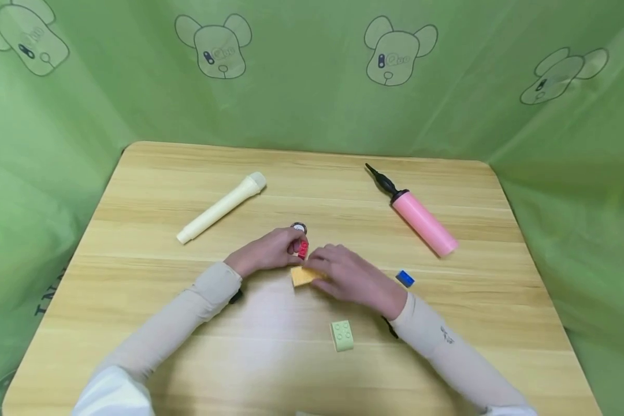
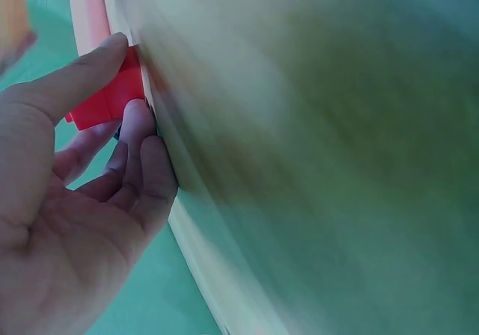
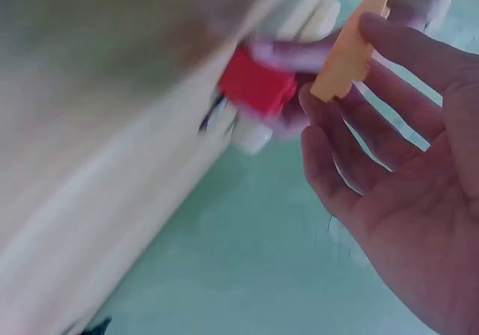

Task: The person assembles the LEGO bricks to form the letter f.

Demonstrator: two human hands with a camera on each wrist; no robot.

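With thumb and fingers my left hand (image 1: 270, 248) pinches a red toy brick (image 1: 303, 249) at the middle of the table. In the left wrist view the brick (image 2: 112, 102) is low, right at the tabletop. My right hand (image 1: 351, 276) holds a flat orange building brick (image 1: 301, 277) between thumb and fingertips, its studs showing in the right wrist view (image 3: 346, 60). The orange brick is held just nearer my body than the red one. A small round dark-rimmed piece with a white face (image 1: 299, 227) lies just beyond the left fingers, partly hidden by them.
On the wooden table (image 1: 312, 381) a light green brick (image 1: 342, 335) lies in front, and a blue brick (image 1: 405, 278) right of my right wrist. A cream microphone-shaped object (image 1: 221, 208) is back left; a pink hand pump (image 1: 424, 223) with black nozzle is back right. Green curtains (image 1: 301, 110) surround the table.
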